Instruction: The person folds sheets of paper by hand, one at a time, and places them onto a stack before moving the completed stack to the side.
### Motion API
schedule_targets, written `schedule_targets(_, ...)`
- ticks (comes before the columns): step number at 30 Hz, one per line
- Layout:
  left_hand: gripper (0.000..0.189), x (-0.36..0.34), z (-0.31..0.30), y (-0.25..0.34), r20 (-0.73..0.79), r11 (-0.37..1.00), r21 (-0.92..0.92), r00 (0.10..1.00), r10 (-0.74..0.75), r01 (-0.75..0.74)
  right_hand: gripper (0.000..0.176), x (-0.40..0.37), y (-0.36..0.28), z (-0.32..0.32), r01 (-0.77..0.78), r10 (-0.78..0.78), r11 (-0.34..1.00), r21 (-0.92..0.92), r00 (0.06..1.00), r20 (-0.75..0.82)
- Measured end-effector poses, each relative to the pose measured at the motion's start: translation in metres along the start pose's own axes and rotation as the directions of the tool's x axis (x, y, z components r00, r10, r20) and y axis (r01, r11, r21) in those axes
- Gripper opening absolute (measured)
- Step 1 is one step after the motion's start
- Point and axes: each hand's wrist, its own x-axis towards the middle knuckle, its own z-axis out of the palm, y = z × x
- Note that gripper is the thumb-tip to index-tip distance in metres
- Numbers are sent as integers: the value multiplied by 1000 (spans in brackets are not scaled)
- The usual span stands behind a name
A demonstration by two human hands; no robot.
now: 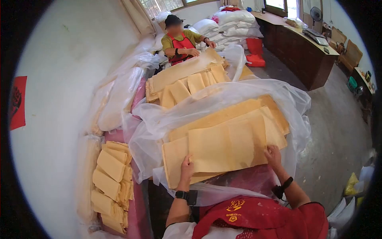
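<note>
A wide, thin tan sheet is stretched between my two hands over a stack of similar sheets. My left hand pinches its near left edge, thumb on top. At the right edge, my right hand has its fingers closed on the lower corner. Beyond the held sheet, more large tan sheets lie at different angles. Clear plastic sheeting spreads around and under the stack.
Across the table a person in a red apron handles another pile of tan sheets. Folded tan bundles lie at my left. White sacks are heaped at the back, and a long brown counter stands at the right.
</note>
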Motion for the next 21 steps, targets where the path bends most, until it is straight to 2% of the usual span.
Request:
schedule_targets(1,52,4,-3,-9,2,1000,4,1000,1,-1,33,-8,2,5,-2,2,1000,4,1000,-2)
schedule_targets(3,54,10,-7,-23,6,991,100,996,93,-94,24,-16,7,16,32,-62,947,-319,995,-84)
schedule_targets(4,54,12,-6,-26,6,990,99,995,100,-100,24,-7,15,18,35,-67,947,-318,994,-89)
schedule_targets(5,55,15,-5,-28,92,952,198,971,220,-234,22,10,26,16,-98,93,994,-42,990,-101)
schedule_targets(6,57,14,-4,-28,181,886,286,929,323,-364,23,28,28,13,-225,246,945,236,968,-60)
schedule_targets(7,57,8,2,-18,168,886,288,930,326,-363,22,47,16,4,-195,227,942,274,970,-90)
schedule_targets(9,60,-14,31,22,172,973,188,980,101,-133,20,80,-29,-24,-126,172,912,392,981,-86)
schedule_targets(10,60,-19,44,36,164,973,187,981,105,-135,17,91,-56,-29,-83,127,878,471,990,-63)
schedule_targets(12,61,-24,70,51,91,976,214,995,32,-51,14,113,-78,4,115,-69,829,547,992,-105)
schedule_targets(13,61,-23,81,45,86,976,210,996,36,-53,16,108,-102,16,344,-304,886,310,937,-171)
schedule_targets(14,62,-21,92,36,49,967,227,993,112,-120,16,107,-106,46,368,-353,879,303,930,-107)
schedule_targets(15,63,-21,97,30,13,952,247,983,185,-183,16,89,-129,61,447,-442,880,159,894,-71)
schedule_targets(16,64,-23,98,36,33,964,237,992,118,-123,16,71,-153,74,522,-521,853,16,853,-21)
schedule_targets(18,64,-21,96,34,51,961,242,991,125,-134,17,47,-176,95,480,-441,873,-82,851,287)
schedule_targets(19,64,-19,92,32,72,957,252,989,133,-147,17,37,-168,109,487,-448,870,-74,845,293)
schedule_targets(20,64,-16,89,31,59,955,258,989,134,-145,18,30,-158,128,508,-495,861,-21,847,196)
schedule_targets(21,63,-14,89,33,33,972,176,988,150,-153,18,25,-161,134,528,-528,849,32,844,95)
